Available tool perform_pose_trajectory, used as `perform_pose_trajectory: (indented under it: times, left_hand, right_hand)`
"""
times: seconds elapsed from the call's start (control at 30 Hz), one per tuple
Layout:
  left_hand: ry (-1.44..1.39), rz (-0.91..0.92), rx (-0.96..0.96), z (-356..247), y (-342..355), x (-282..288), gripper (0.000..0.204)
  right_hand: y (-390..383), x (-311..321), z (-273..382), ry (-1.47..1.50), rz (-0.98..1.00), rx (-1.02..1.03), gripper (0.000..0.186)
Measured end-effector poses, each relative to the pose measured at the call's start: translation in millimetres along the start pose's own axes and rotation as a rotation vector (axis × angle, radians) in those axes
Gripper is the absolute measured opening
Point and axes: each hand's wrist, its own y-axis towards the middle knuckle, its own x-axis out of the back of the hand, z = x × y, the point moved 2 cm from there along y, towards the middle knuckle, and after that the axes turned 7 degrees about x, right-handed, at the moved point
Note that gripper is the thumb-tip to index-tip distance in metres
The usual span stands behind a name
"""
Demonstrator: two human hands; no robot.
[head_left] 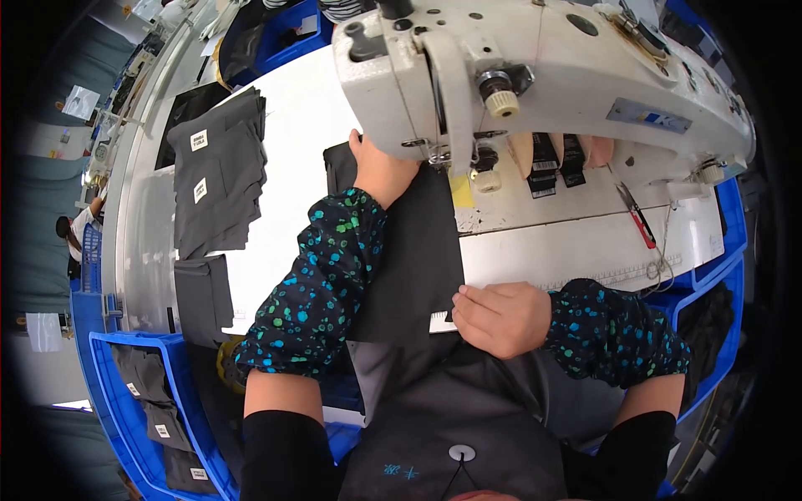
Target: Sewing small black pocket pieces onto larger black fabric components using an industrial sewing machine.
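Black cloth [413, 259]: found mostly flat on counter [301, 96], partly hidden behind sewing machine [543, 75]. Rested left hand [384, 174] on far part; could not tell whether open or closed. Pinched right edge with right hand [505, 319].

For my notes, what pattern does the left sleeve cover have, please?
The left sleeve cover is dark with blue and green spots, clearest in the head view.

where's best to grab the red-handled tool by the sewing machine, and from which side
Probably by the red handle, coming from the person's near side with the right hand. The tool lies slantwise, its handle toward the person and its slim, pointed metal end aimed away, toward the sewing machine.
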Motion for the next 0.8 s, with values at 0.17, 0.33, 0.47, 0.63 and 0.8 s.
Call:
perform_pose_trajectory:
  times: [0.17,0.33,0.47,0.63,0.8]
  left_hand:
    - [0.142,-0.445,-0.494,21.0,9.6,-5.6,0.021]
    - [0.093,-0.369,-0.508,16.3,44.0,-5.8,0.022]
    - [0.052,-0.306,-0.505,17.9,58.6,1.0,0.023]
    - [0.013,-0.23,-0.483,17.1,55.2,9.7,0.025]
    - [-0.045,-0.163,-0.463,11.4,40.0,12.4,0.026]
  right_hand:
    - [1.5,-8.1,-16.7,-0.021,-0.022,0.014,0.023]
    - [1.2,-10.2,-35.6,-0.045,0.063,-0.031,0.018]
    - [1.1,-14.5,-50.2,-0.029,0.075,-0.059,0.017]
    - [0.8,-22.3,-69.4,-0.039,0.087,-0.069,0.016]
    - [0.5,-28.1,-89.6,-0.056,0.062,-0.088,0.011]
